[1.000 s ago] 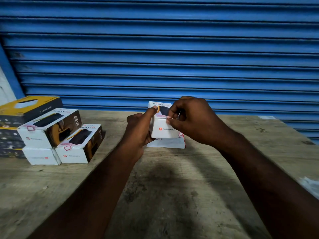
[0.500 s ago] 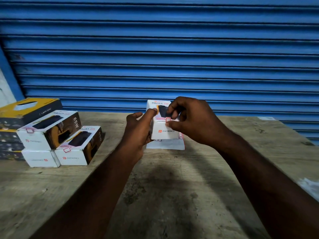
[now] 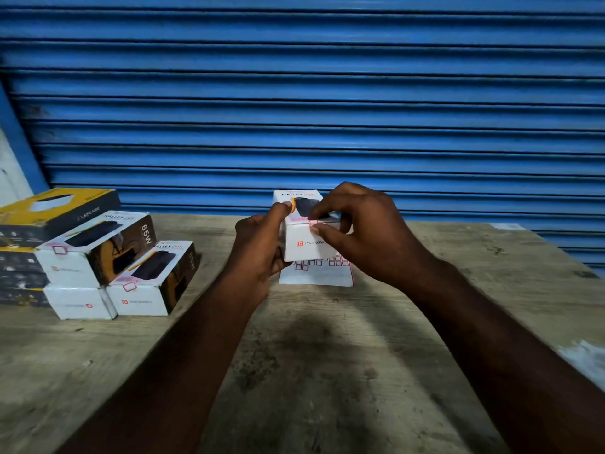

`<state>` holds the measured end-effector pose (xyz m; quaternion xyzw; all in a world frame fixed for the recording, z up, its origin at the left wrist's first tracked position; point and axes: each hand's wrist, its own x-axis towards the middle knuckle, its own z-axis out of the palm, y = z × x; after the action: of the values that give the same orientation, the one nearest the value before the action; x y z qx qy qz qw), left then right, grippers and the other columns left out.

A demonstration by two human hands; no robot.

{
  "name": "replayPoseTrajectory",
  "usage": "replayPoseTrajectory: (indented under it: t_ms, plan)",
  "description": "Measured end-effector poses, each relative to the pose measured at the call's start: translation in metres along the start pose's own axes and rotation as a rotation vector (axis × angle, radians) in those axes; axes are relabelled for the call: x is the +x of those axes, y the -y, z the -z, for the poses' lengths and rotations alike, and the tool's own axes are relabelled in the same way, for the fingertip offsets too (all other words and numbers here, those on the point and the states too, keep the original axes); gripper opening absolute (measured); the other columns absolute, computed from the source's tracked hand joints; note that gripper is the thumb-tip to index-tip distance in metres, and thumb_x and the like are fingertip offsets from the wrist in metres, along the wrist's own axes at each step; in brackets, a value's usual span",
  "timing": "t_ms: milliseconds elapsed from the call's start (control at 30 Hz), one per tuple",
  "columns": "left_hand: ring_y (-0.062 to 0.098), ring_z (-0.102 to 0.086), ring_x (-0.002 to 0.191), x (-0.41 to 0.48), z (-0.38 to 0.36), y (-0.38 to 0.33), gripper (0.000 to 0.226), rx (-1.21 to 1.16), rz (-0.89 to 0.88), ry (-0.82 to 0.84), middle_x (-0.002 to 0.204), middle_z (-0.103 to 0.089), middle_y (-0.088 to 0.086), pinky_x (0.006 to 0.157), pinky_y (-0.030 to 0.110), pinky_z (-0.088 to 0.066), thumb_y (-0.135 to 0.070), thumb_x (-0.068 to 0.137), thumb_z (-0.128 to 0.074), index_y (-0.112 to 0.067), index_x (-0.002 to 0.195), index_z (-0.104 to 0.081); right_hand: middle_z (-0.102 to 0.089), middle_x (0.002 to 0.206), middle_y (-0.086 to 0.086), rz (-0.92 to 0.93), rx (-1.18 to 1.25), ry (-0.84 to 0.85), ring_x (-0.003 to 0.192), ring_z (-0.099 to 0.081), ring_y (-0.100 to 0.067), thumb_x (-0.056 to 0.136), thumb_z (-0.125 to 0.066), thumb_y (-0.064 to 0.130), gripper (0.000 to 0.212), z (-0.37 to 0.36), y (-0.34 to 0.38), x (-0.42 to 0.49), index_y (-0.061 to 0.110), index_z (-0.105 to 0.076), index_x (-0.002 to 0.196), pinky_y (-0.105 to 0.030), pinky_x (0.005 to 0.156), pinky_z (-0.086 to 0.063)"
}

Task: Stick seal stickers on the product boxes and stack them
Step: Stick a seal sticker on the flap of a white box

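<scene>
A white product box [image 3: 302,245] with a red logo on its front is held above the wooden table. My left hand [image 3: 262,247] grips its left side, thumb on the top edge. My right hand [image 3: 357,231] presses a small pink seal sticker [image 3: 312,223] over the box's top front edge with thumb and forefinger. Under the box lies a white sticker sheet [image 3: 319,273] with rows of pink seals. At the left stand stacked white boxes [image 3: 98,250] with pink seals on their corners, one box [image 3: 154,280] in front.
Yellow and black boxes [image 3: 55,208] are stacked at the far left behind the white ones. A blue roller shutter [image 3: 311,103] closes off the back of the wooden table [image 3: 327,355]. A pale scrap [image 3: 586,358] lies at the table's right edge.
The box has risen slightly and tilted toward me. My right thumb and forefinger have shifted down onto the box's front edge over the sticker.
</scene>
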<state>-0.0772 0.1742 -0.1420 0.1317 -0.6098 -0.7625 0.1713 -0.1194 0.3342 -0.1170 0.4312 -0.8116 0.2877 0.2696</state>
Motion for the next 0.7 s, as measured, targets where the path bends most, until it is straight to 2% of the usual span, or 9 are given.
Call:
replayPoseTrajectory:
  t_ms: [67,133,233,300,433,600,700]
  plan:
    - [0.01,-0.073,0.064,-0.001,0.001,-0.001,0.033,-0.012,0.01,0.014,0.078,-0.076,0.002,0.055,0.026,-0.055,-0.039,0.093,-0.063,-0.011,0.109,-0.069,-0.062,0.097,0.014,0.021,0.017,-0.03,0.076,-0.049,0.017,0.085,-0.073,0.024,0.015,-0.002,-0.001,0.0,0.024,-0.075,0.1,-0.002,0.071,-0.031]
    - [0.008,-0.073,0.063,-0.001,0.002,-0.001,0.029,-0.027,0.021,0.031,0.072,-0.075,-0.001,0.061,0.027,-0.056,-0.039,0.093,-0.062,-0.013,0.106,-0.07,-0.067,0.098,0.01,0.048,0.052,-0.071,0.082,-0.055,0.01,0.084,-0.074,0.024,0.014,-0.006,-0.004,-0.002,0.023,-0.076,0.098,-0.005,0.073,-0.036]
    - [0.008,-0.072,0.061,-0.002,0.0,-0.001,0.025,-0.026,0.007,0.037,0.069,-0.074,-0.002,0.067,0.03,-0.056,-0.037,0.093,-0.062,-0.015,0.099,-0.071,-0.068,0.098,0.006,0.114,0.069,-0.124,0.092,-0.061,-0.008,0.085,-0.073,0.024,0.012,-0.009,-0.009,-0.006,0.02,-0.075,0.095,-0.024,0.078,-0.047]
    - [0.007,-0.071,0.058,-0.003,-0.001,-0.002,0.022,-0.034,0.001,0.043,0.067,-0.073,-0.003,0.064,0.027,-0.055,-0.036,0.094,-0.061,-0.016,0.094,-0.071,-0.07,0.097,0.004,0.161,0.071,-0.148,0.091,-0.063,-0.014,0.084,-0.075,0.023,0.01,-0.008,-0.013,-0.008,0.016,-0.074,0.091,-0.032,0.079,-0.049]
    - [0.007,-0.07,0.057,-0.006,-0.003,-0.002,0.021,-0.036,-0.01,0.062,0.068,-0.073,-0.001,0.06,0.025,-0.054,-0.034,0.095,-0.059,-0.016,0.093,-0.071,-0.072,0.092,0.005,0.157,0.107,-0.159,0.087,-0.065,-0.013,0.081,-0.08,0.023,0.014,-0.003,-0.014,-0.008,0.013,-0.072,0.087,-0.034,0.075,-0.052]
    - [0.008,-0.07,0.058,-0.005,0.0,-0.004,0.025,-0.05,-0.036,0.049,0.07,-0.073,-0.001,0.065,0.03,-0.058,-0.036,0.095,-0.059,-0.015,0.095,-0.073,-0.067,0.11,0.008,0.211,0.014,-0.111,0.099,-0.06,-0.013,0.086,-0.075,0.036,0.032,-0.005,-0.009,-0.01,0.022,-0.07,0.115,-0.026,0.086,-0.047]
    - [0.007,-0.07,0.057,-0.003,0.002,-0.003,0.023,-0.073,-0.02,0.047,0.066,-0.073,-0.001,0.06,0.027,-0.058,-0.034,0.095,-0.06,-0.016,0.09,-0.072,-0.066,0.108,0.002,0.226,0.002,-0.113,0.101,-0.061,-0.015,0.088,-0.073,0.034,0.026,-0.011,-0.012,-0.012,0.018,-0.071,0.109,-0.029,0.088,-0.048]
